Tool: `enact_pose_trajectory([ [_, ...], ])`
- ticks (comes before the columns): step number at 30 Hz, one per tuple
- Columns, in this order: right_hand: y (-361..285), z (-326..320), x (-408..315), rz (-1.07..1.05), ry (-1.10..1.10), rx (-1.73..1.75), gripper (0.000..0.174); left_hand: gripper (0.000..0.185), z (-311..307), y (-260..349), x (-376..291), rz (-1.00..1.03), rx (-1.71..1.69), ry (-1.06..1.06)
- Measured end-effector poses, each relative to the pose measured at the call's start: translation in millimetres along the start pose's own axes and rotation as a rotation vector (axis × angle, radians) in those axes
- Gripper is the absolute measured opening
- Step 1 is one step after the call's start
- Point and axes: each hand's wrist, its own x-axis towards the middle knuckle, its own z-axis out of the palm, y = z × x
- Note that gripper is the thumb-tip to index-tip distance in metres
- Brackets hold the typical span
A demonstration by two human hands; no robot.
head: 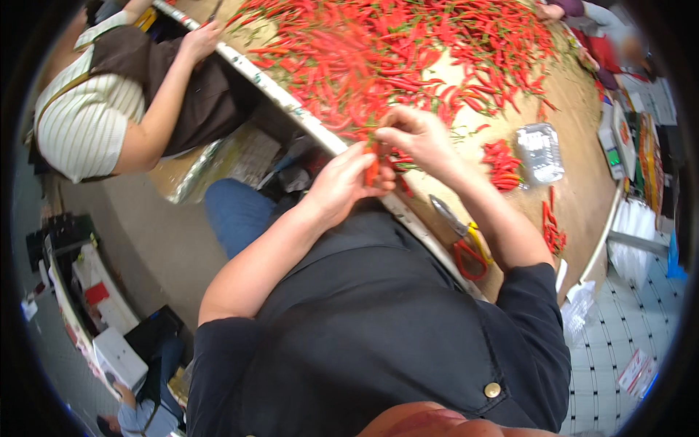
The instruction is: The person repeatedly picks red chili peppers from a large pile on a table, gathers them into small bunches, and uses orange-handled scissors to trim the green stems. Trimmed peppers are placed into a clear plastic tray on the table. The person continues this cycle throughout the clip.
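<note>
Red chili peppers with green stems (349, 65) lie heaped over the table before me. My left hand (347, 183) is curled around a few red chilies (371, 164) at the table's near edge. Close above it, my right hand (412, 134) has its thumb and forefinger bent together at the stem ends of those chilies; whether they pinch a stem is blurred. Scissors with red and yellow handles (464, 240) lie on the table below my right forearm. A small chili pile (501, 166) lies beside a clear plastic container (539, 153), and a smaller pile (553, 229) lies nearer me.
A co-worker in a striped top (93, 120) stands at the left, one hand at the table's edge. Another person's hand (549, 12) reaches the heap at the top right. A digital scale (614, 139) stands at the right. The white table rim (284, 98) runs diagonally past me.
</note>
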Motion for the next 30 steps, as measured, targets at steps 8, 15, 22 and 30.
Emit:
enact_pose_trajectory([
  [8,28.6,-65.5,1.0,-0.121,0.215,-0.17,0.014,0.023,-0.3,-2.4,1.1,-0.012,0.03,-0.024],
  [15,84.0,-181.9,28.2,-0.277,0.496,-1.004,0.028,0.023,1.8,-3.3,-0.9,-0.032,-0.008,0.03],
  [22,99.0,-192.8,45.0,-0.357,0.329,-1.24,0.012,0.019,2.3,-3.4,-0.6,-0.033,-0.046,0.096],
  [30,19.2,-132.8,1.8,-0.43,0.165,-0.729,0.008,0.017,-10.5,-8.0,7.7,-0.034,-0.17,0.095],
])
